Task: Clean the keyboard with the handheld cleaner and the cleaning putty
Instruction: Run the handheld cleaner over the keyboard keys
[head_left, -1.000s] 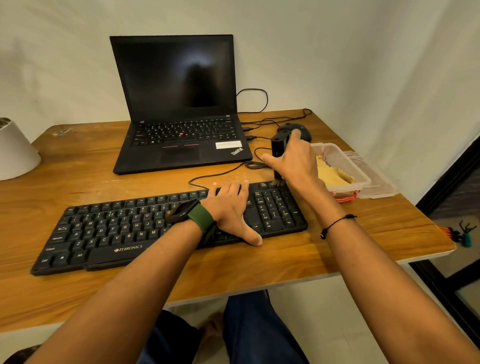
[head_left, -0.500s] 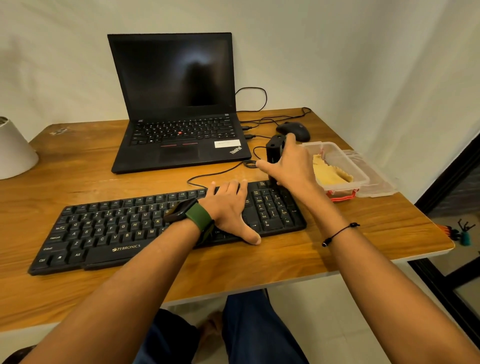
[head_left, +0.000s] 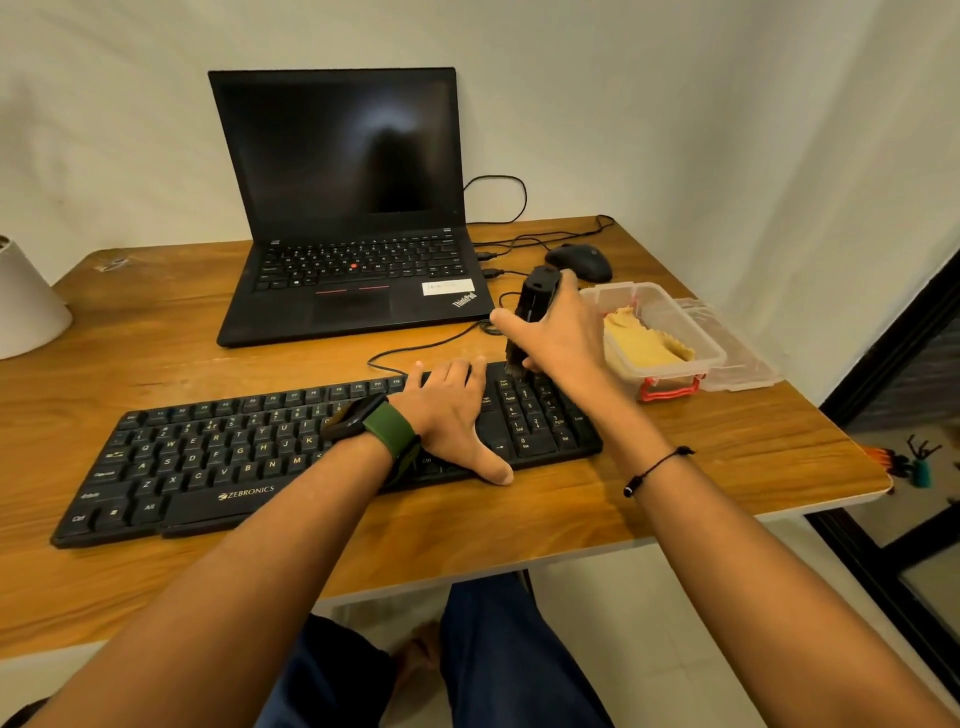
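A black Zebronics keyboard (head_left: 208, 457) lies across the wooden desk (head_left: 675, 467). My left hand (head_left: 452, 415) rests flat on its right-middle keys, fingers straight, thumb over the front edge. My right hand (head_left: 558, 332) grips a black handheld cleaner (head_left: 535, 299), held upright with its brush tip on the top left of the number pad. Yellow cleaning putty (head_left: 641, 345) sits in a clear plastic box (head_left: 691, 332) just right of that hand.
An open black laptop (head_left: 353, 208) stands behind the keyboard, with cables and a black mouse (head_left: 582, 260) to its right. The box lid (head_left: 748, 358) lies beside the box near the desk's right edge. A white lampshade (head_left: 26, 306) is at far left.
My right hand has brought the cleaner slightly left and toward me, so its brush now sits at the number pad's top left. My left hand stays put on the keys.
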